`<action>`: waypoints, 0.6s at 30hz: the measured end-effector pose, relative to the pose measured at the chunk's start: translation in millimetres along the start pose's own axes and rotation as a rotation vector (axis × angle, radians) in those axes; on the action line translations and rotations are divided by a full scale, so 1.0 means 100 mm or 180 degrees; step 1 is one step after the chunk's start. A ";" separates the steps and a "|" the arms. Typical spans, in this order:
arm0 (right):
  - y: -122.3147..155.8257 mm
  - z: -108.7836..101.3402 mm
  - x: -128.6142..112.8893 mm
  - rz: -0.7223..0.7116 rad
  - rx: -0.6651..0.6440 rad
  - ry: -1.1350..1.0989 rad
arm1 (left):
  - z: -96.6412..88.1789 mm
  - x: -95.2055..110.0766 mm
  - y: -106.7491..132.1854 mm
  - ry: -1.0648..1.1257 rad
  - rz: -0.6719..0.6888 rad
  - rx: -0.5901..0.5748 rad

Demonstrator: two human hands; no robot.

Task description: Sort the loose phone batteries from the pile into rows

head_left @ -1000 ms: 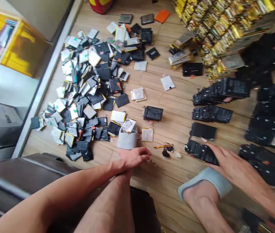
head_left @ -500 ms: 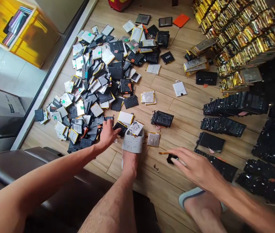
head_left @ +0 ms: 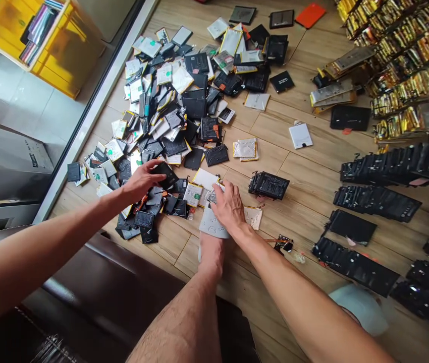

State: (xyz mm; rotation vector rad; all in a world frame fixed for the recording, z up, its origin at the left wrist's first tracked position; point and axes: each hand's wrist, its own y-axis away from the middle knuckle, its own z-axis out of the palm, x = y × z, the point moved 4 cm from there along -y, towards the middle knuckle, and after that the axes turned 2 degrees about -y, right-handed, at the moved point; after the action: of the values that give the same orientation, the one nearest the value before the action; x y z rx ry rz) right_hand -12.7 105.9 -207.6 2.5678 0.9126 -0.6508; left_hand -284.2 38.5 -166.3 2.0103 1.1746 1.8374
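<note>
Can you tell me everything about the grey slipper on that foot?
The grey slipper looks like soft rubber, with small pressed shapes on top. It is worn on a bare foot, flat on the wooden floor, toe end pointing at a heap of flat batteries. The right hand hides its front.

The 1 view comes from a camera worn on the person's head, facing forward and steeply down past the person's shin (head_left: 195, 322), left hand (head_left: 142, 180) and right hand (head_left: 229, 205). It sits close above the plank floor (head_left: 313, 166), with a heap of flat pouch batteries (head_left: 169, 111) ahead, a dark leather seat (head_left: 86, 282) at near left and a glass door track (head_left: 97, 111) at far left.
</note>
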 end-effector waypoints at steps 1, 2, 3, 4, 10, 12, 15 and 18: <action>-0.01 0.01 -0.03 -0.0102 0.0043 -0.0207 | -0.10 0.01 0.02 -0.0085 -0.0091 -0.0011; -0.04 0.02 -0.07 -0.0210 0.0052 -0.0456 | -0.17 -0.01 0.06 -0.0154 -0.0195 -0.0039; -0.09 0.04 -0.12 -0.0316 0.0033 -0.0731 | -0.23 -0.04 0.12 -0.0185 -0.0313 -0.0067; -0.14 0.07 -0.18 -0.0400 0.0011 -0.1002 | -0.28 -0.08 0.18 -0.0173 -0.0431 -0.0068; -0.41 0.23 -0.52 -0.0178 0.0355 -0.1420 | -0.40 -0.34 0.51 -0.0091 -0.1169 -0.0155; -0.36 0.35 -0.69 -0.0190 0.0128 -0.1336 | -0.43 -0.34 0.53 -0.0094 -0.1279 -0.0226; -0.21 0.61 -0.96 -0.0175 -0.0509 -0.1051 | -0.47 -0.34 0.55 -0.0181 -0.1377 -0.0436; -0.10 0.83 -1.17 -0.0011 -0.0702 -0.0526 | -0.45 -0.44 0.65 -0.0335 -0.1517 -0.0852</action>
State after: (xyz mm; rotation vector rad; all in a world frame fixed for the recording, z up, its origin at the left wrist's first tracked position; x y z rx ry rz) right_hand -125.5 17.3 -217.8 2.2821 0.8812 -0.7090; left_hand -294.3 -50.3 -150.9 1.5020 1.1771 1.5355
